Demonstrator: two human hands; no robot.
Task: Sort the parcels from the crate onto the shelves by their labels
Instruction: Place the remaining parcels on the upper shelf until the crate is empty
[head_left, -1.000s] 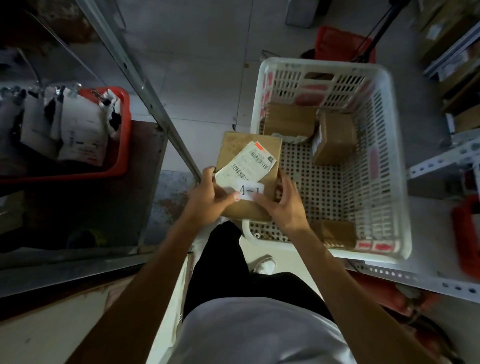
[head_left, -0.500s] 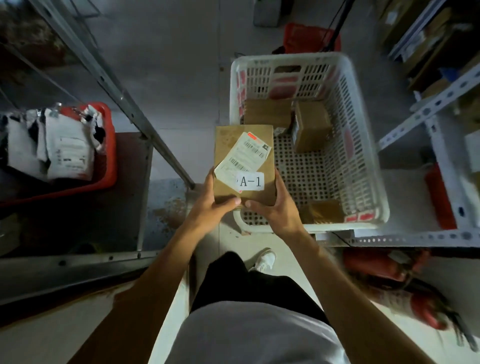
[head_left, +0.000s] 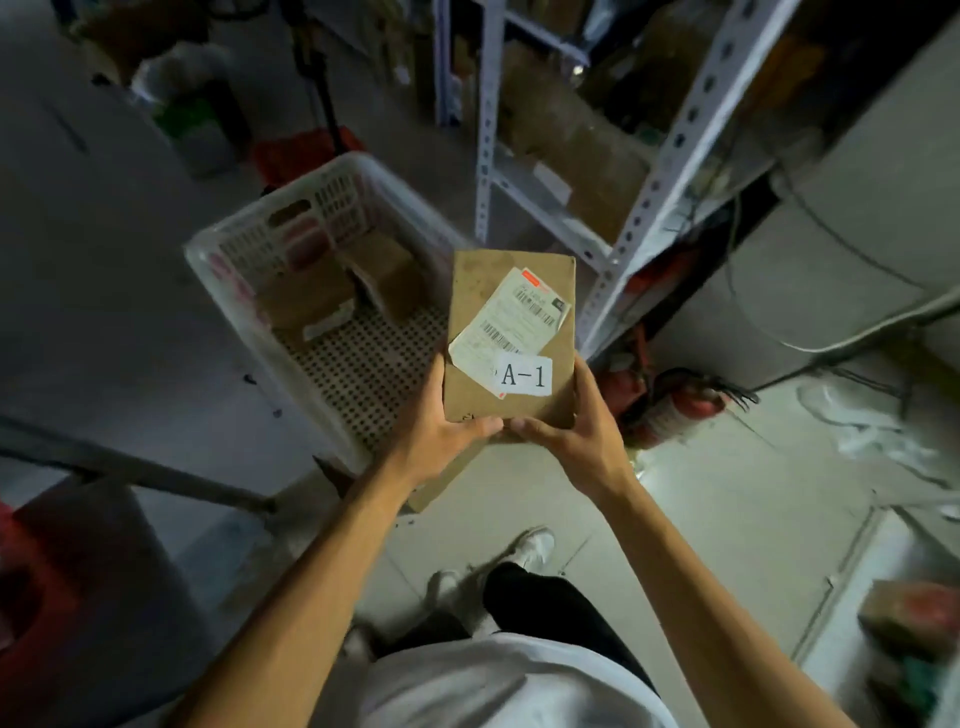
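Both hands hold one brown parcel (head_left: 511, 332) above the floor, just right of the crate: the left hand (head_left: 441, 431) grips its near-left corner with the thumb along the near edge, and the right hand (head_left: 576, 436) grips its near-right corner, fingers curled round the side. The parcel lies roughly flat, top face up, bearing a barcoded shipping label (head_left: 511, 317) set askew and a white tag (head_left: 524, 375) reading "A-1" near its near edge. The crate (head_left: 218, 260), white perforated plastic with red marks on its walls, stands on the floor to the left and farther off; at least two more brown boxes (head_left: 311, 299) lie inside at its far end, and its perforated bottom is bare at the near end. The floor (head_left: 727, 493) is pale tile, dim at left and brighter at right. A white slotted-angle shelf frame (head_left: 670, 156) rises at far right, with blurred brown goods on its levels. Red fire extinguishers (head_left: 675, 410) lie at its foot, just right of the parcel. A dark metal rail (head_left: 130, 470) crosses near left, with a red object (head_left: 31, 587) below it. A red item (head_left: 306, 156) sits beyond the crate. White cables (head_left: 872, 431) lie on the floor at right. The person wears a white shirt, dark trousers and white shoes.
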